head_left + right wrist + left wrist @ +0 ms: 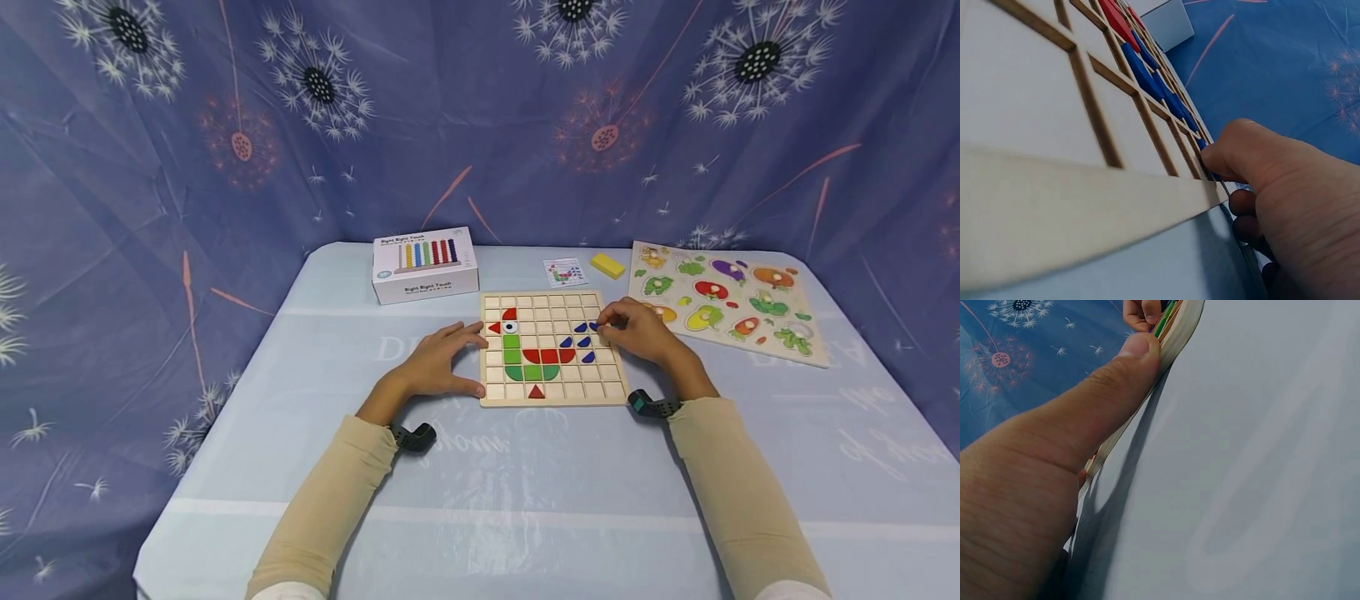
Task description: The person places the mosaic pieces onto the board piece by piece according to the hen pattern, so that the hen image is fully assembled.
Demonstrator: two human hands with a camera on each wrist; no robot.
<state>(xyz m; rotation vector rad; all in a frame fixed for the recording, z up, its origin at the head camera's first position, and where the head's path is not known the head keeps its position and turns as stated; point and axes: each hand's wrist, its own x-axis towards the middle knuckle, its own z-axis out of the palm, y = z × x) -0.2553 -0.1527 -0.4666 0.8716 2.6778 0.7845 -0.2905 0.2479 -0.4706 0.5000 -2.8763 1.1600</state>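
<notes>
A wooden grid board (592,389) lies on the table, with coloured pieces set in its squares in the shape of a bird. My left hand (435,360) is spread at the board's left side, thumb (1138,350) against the near corner and fingertips by the left edge. Over the right edge, my right hand (637,329) has thumb and forefinger together at a small blue piece (594,326), pinching it. Several other blue pieces (588,357) lie in nearby squares. Red pieces (549,356) and green pieces (512,356) form the body, and a red triangle (536,392) sits at the near edge.
Behind the board stand a white toy box (426,287), a small pattern card (564,272) and a yellow block (607,266). A vegetable puzzle board (780,346) lies to the right, close beside my right hand. A patterned curtain (480,125) hangs behind the table.
</notes>
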